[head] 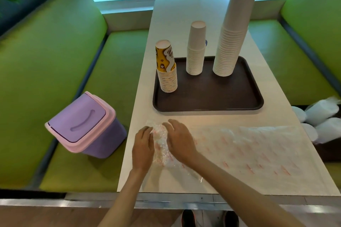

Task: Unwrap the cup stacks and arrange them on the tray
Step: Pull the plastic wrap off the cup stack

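Left hand (143, 145) and right hand (178, 140) clutch the bunched end of a clear red-printed plastic wrapper (249, 153); its length trails right along the near counter (175, 14). Three paper cup stacks (195, 57) stand upright on the dark rectangular tray (212, 97) beyond. Lilac swing-lid bin (86, 125): left, nearer the left hand.

We see a dark brown tray (208, 97), two white stacks (195, 57), a yellow patterned cup (164, 56), red-printed clear wrap (249, 153), a purple-pink bin (86, 125), and green seats (46, 64).

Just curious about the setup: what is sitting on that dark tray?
The tray holds a short stack topped by a yellow printed cup, a medium white stack and a tall white stack, all upturned. Their insides are hidden.
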A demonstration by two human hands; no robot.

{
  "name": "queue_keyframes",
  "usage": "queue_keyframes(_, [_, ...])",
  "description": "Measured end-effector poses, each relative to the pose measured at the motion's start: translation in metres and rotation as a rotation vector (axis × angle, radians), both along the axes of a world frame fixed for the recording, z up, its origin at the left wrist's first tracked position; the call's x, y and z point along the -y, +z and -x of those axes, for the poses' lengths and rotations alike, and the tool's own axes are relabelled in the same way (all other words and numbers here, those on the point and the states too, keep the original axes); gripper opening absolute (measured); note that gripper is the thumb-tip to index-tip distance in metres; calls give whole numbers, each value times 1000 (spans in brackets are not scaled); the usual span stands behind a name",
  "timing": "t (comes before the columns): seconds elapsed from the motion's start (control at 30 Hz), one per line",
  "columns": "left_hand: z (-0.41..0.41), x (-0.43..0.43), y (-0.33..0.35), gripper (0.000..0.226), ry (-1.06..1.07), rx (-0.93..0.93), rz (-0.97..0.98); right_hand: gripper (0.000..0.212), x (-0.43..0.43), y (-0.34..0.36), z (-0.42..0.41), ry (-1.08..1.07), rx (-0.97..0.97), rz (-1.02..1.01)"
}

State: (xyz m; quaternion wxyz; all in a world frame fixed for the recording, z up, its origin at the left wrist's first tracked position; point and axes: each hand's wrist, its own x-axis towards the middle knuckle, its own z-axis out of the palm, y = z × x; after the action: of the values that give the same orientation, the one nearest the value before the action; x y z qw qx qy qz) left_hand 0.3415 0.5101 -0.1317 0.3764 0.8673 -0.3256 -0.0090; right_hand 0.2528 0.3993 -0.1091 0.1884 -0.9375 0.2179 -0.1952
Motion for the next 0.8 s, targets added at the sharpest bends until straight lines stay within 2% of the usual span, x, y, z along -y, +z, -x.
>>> queue_keyframes(0.07, [1, -2, -9, 28, -10, -60, -16, 38, -16, -18, -5, 4, -72, 38])
queue_keyframes(0.13, [2, -2, -18, 35, -39, -118, -47, 44, -25, -31, -4, 7, -178, 70])
queue_keyframes(0.23, [2, 0, -25, 45, -98, 4, -153, 65, -27, -44, 1, -31, -323, 31])
queue_keyframes(0.3, [2, 1, -25, 48, -128, 11, -205, 63, -27, -50, 4, -34, -375, -13])
queue_keyframes(0.47, [-2, -4, -35, 51, -159, 73, -359, 58, -26, -55, 5, -9, -384, -28])
queue_keyframes(0.67, [0, -6, -35, 77, -141, 70, -357, 56, -18, -57, 5, 23, -364, -14])
queue_keyframes(0.8, [-1, -6, -34, 78, -131, 59, -380, 52, -4, -59, 17, -57, -318, -23])
